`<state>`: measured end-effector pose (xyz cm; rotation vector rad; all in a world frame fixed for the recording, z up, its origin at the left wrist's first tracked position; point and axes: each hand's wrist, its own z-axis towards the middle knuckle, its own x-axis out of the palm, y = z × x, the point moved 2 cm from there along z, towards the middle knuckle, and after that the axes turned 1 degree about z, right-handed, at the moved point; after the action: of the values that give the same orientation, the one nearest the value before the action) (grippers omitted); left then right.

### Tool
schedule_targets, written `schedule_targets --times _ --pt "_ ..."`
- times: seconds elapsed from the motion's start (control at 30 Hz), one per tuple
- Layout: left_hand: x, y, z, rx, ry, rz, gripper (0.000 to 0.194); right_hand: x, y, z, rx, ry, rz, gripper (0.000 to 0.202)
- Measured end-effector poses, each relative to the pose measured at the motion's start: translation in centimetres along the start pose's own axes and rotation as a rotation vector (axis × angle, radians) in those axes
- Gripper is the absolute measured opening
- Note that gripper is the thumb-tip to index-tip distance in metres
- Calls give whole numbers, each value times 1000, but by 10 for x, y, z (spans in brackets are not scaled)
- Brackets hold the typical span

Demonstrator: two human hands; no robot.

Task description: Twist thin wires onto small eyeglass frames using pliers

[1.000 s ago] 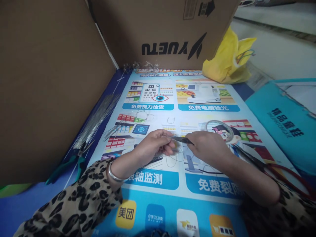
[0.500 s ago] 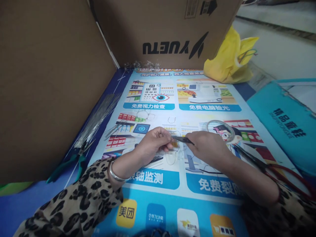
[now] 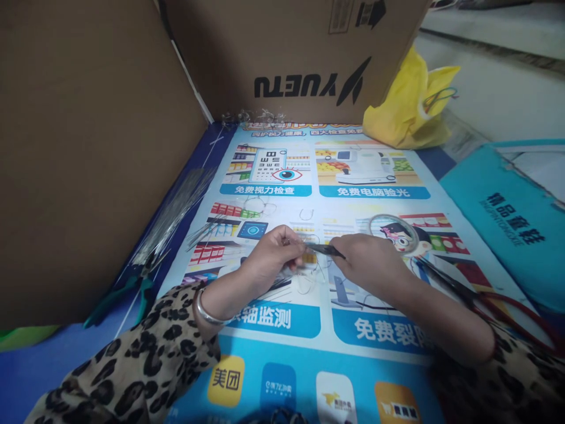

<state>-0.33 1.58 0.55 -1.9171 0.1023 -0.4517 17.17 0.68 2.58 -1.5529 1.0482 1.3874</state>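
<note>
Over the printed poster (image 3: 286,347), my left hand (image 3: 273,256) pinches thin wire (image 3: 315,271) between thumb and fingers. Loops of this wire hang below the fingertips, faint against the print. My right hand (image 3: 371,259) is wrapped round dark pliers (image 3: 324,249), whose jaws point left and reach my left fingertips. The handles are hidden inside my right fist. Whether the jaws touch the wire is too small to tell.
Green-handled pliers (image 3: 143,285) and a wire bundle (image 3: 176,212) lie left. Red-handled scissors (image 3: 489,303) and a clear ring (image 3: 394,232) are at right. Cardboard (image 3: 291,53), a yellow bag (image 3: 404,112) and a teal box (image 3: 507,218) stand around the poster.
The wire loops below my left fingers have shifted and changed shape. Both hands keep their grips and have hardly moved.
</note>
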Motion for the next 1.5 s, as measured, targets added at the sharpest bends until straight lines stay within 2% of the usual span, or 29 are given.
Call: schedule_targets --times 0.13,0.3,0.43,0.53,0.67,0.9,1.0,1.2,1.33,1.5 --pt "1 0 -1 33 -40 7 20 2 0 -1 -7 -18 -17 21" --pt "3 0 0 62 -75 -5 19 -4 3 -4 -55 -126 -127 21" --pt "5 1 0 95 -118 -24 22 -13 6 -6 -29 -191 -225 20" --pt "5 2 0 115 -135 -39 25 -15 7 -7 7 -216 -235 29" --pt "4 3 0 142 -164 -43 26 -9 7 -7 8 -176 -178 39" --pt "1 3 1 162 -211 -63 19 -7 -1 -3 19 -175 81 40" --pt "1 4 2 173 -222 -85 20 -9 -2 -4 2 -196 -10 38" --pt "6 7 0 235 -282 -69 19 -14 9 -10 -27 -306 -266 22" --pt "8 7 -1 229 -313 -59 19 -14 14 -10 -31 -369 -327 18" --pt "9 7 -1 219 -302 -57 18 -11 14 -10 -40 -373 -337 16"
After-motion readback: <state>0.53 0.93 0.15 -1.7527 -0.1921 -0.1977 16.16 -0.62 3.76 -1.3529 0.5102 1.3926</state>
